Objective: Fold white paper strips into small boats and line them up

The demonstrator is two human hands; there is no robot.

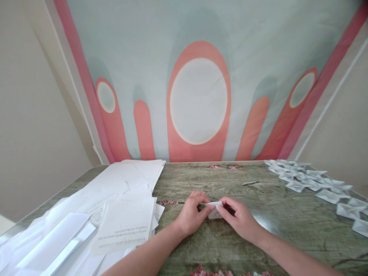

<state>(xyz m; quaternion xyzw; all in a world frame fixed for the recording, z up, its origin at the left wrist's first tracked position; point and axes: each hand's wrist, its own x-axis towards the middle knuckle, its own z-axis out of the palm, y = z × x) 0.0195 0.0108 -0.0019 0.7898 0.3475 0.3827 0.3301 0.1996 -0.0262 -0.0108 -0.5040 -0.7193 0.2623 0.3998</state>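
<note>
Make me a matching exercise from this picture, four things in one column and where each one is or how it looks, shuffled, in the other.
Column one
1. Small piece of paper
2. Loose sheets
3. Folded paper shapes
4. Tabletop

Column two
A. Many of them, grouped at the far right
B. Wood-grained, with patches of red
C. Piled and overlapping on the left, some with print
D. Pinched between the fingers of the left hand and the right hand

Right pairs: 1-D, 2-C, 3-A, 4-B
</note>
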